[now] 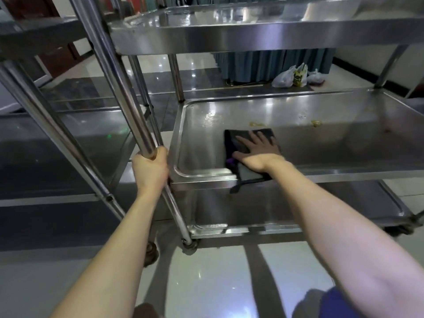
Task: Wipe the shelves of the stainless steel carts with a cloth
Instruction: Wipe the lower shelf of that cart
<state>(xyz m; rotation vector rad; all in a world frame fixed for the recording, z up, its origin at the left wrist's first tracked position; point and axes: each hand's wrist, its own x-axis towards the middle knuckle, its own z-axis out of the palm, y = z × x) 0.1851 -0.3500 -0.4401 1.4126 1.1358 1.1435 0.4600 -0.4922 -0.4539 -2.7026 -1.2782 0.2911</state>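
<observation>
Left hand (150, 171), clenched round a steel post (127, 99) just left of the middle shelf's (332, 152) near corner. Right hand (258, 149), laid flat with fingers spread, pressed on a dark cloth (231, 143) at the middle shelf's front left, one cloth edge draped over the front rim. Yellowish smears (316, 123) farther back on that shelf. Bottom shelf (309, 203) below it, top shelf (252, 35) above. Plastic bags (291, 76) on the floor well beyond.

left hand (150, 168) gripping, right hand (258, 149) flat — splayed
</observation>
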